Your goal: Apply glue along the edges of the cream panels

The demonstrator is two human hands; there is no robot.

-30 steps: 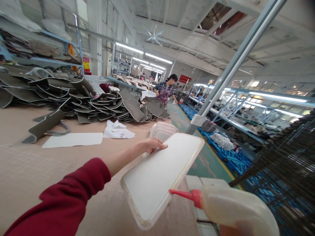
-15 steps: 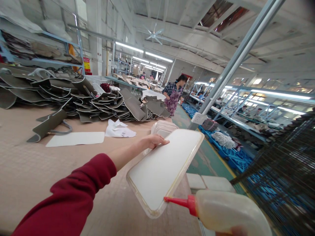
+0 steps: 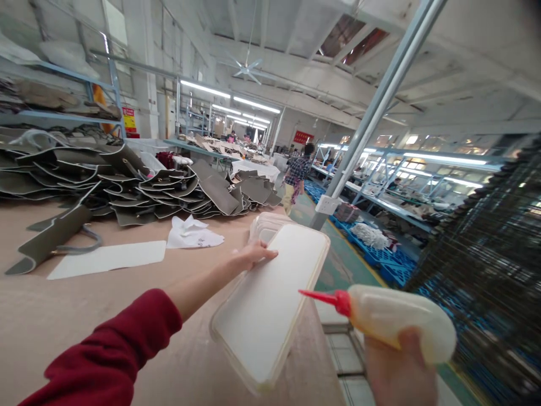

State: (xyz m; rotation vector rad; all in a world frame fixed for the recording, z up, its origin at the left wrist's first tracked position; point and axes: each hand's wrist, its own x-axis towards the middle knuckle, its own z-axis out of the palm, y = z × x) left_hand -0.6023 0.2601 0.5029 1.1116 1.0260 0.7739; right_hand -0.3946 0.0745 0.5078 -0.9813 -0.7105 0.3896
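Over on the table (image 3: 84, 321) lie heaped grey-brown pieces (image 3: 217, 189); the left hand (image 3: 256, 254) pinches a white panel (image 3: 270, 304), tilted above the table; a red nozzle (image 3: 327, 297) points at its edge, the bottle (image 3: 393, 313) clasped in the right hand (image 3: 401, 366).

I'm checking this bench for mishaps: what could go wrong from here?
The left hand grips the tilted panel by one edge, so it might twist or slip. Its thumb lies on the white face and could smudge it. The right hand holds the bottle with its red nozzle by the opposite edge; a hard squeeze might drip onto the face or table.
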